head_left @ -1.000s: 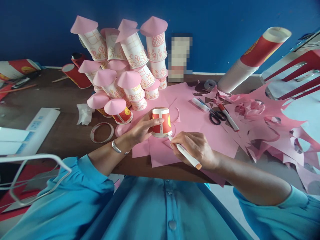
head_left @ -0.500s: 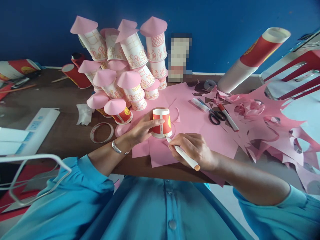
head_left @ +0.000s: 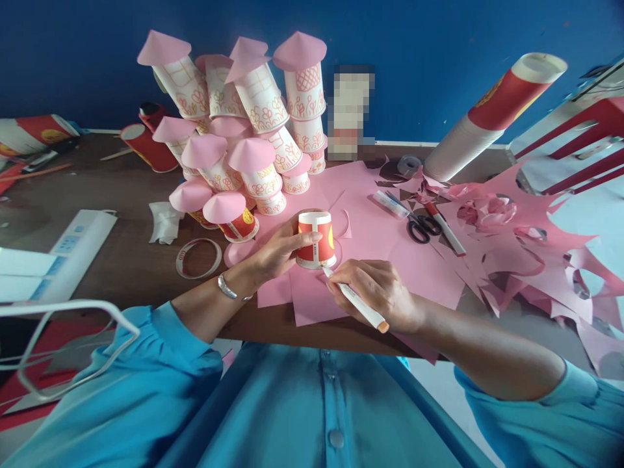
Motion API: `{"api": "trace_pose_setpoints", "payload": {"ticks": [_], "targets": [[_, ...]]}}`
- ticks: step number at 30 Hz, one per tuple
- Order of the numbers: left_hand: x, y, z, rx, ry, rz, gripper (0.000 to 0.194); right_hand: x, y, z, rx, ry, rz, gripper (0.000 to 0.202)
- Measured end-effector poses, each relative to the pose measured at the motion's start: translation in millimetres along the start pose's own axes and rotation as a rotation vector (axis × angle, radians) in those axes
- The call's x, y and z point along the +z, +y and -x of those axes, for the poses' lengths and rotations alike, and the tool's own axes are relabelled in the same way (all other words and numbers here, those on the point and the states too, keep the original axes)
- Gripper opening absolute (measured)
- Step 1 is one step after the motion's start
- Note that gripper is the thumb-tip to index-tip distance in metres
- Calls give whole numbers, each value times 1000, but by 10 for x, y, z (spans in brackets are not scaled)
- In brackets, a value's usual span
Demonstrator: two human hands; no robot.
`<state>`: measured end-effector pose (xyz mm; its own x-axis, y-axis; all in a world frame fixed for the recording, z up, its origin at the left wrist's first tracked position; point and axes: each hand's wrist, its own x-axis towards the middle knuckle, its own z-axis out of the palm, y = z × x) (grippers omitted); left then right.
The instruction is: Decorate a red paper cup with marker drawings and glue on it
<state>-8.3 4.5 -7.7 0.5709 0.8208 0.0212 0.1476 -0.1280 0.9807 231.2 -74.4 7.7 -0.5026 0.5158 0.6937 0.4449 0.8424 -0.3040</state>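
My left hand [head_left: 283, 250] is wrapped round a red and white paper cup [head_left: 322, 244], the thumb across its front. The cup is upside down, its wide rim at the bottom. My right hand [head_left: 373, 292] grips a white marker [head_left: 361, 307] with an orange end, its tip at the cup's lower rim. Pink paper [head_left: 390, 250] lies beneath both hands. Behind the cup, to the left, stand several stacked cups with drawn flowers and pink cone tops [head_left: 252, 155].
A roll of tape [head_left: 198, 259] lies left of my left hand. Scissors [head_left: 423, 227], a red-capped marker [head_left: 446, 229] and pink paper scraps [head_left: 526, 260] are on the right. Behind them leans a tall stack of cups [head_left: 475, 130]. A white power strip [head_left: 73, 250] lies at the left.
The marker and my right hand have shifted very slightly. Both hands keep their hold.
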Motion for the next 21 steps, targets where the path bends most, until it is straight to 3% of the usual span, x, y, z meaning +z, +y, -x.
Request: {"api": "trace_pose_setpoints", "payload": {"ticks": [4,21], "targets": [[34,92,12,-75,-20,28,64,-4,-7,-5,2,-13,-4,18],[30,83,0,-25,45,41,58,34,14,-2,-45,6,-17,22]]}}
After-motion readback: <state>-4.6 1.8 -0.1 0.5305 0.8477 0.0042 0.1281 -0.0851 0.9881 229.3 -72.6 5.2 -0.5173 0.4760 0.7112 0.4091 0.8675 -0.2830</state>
